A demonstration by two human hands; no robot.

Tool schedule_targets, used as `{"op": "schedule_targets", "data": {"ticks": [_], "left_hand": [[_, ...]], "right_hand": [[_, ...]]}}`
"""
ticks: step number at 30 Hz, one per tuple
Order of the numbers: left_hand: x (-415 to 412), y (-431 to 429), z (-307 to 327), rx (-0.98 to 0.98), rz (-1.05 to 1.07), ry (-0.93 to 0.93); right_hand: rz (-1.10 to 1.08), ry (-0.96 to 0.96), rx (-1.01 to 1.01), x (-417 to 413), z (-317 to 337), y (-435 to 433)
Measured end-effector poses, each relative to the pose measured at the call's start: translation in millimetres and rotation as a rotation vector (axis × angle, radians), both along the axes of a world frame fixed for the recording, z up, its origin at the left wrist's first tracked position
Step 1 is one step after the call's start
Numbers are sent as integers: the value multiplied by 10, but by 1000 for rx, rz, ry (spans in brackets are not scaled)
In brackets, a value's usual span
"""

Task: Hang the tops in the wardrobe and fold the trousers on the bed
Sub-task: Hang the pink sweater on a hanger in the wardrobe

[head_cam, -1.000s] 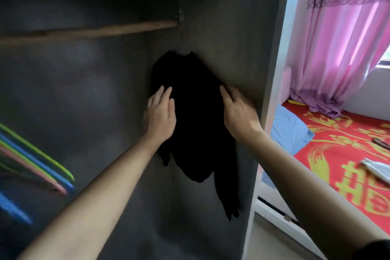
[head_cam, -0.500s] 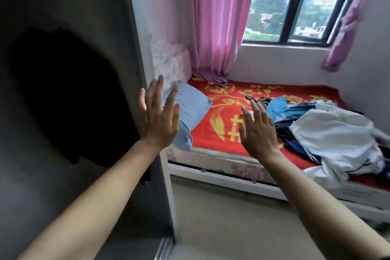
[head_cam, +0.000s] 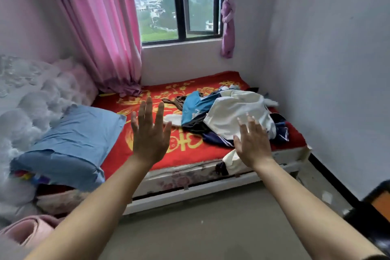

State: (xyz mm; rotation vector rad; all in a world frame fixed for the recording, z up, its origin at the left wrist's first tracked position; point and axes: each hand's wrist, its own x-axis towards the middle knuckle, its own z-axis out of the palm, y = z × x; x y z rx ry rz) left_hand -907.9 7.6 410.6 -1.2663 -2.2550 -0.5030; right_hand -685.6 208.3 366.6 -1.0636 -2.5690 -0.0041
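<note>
Here, the heap of clothes [head_cam: 228,120] lies toward the right end of the bed [head_cam: 190,155], a white garment [head_cam: 234,110] uppermost over a blue garment [head_cam: 191,107] and dark pieces, with one pale piece hanging over the near mattress edge. Both hands are raised before the bed, fingers straight and spread, grasping nothing: the left hand [head_cam: 148,136] above the red-and-gold cover, the right hand [head_cam: 252,144] in front of the heap, contact not discernible. A blue pillow [head_cam: 73,137] lies at the bed's left end; a pink curtain [head_cam: 101,34] and a window [head_cam: 181,2] stand behind.
</note>
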Motion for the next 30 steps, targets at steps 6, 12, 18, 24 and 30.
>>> {"op": "schedule_targets", "data": {"ticks": [6,12,18,24,30], "left_hand": [[518,1393,34,-17,-303,13],[1670,2381,-183,-21,-748,-83],[3404,2534,-531,-150,-1146,-205],[4852,1864,-838,-368,-1368,-207],[6093,1500,-926,-375,-1528,-86]], "right_hand": [[-282,73,-37,859,-29,599],[-665,23,-65,2187,-199,294],[-1165,-30,-69,3665,-314,-784],[-1497,-45,-121,4627,-586,-2148],[-1660,14,-131,5735,-921,-2767]]}}
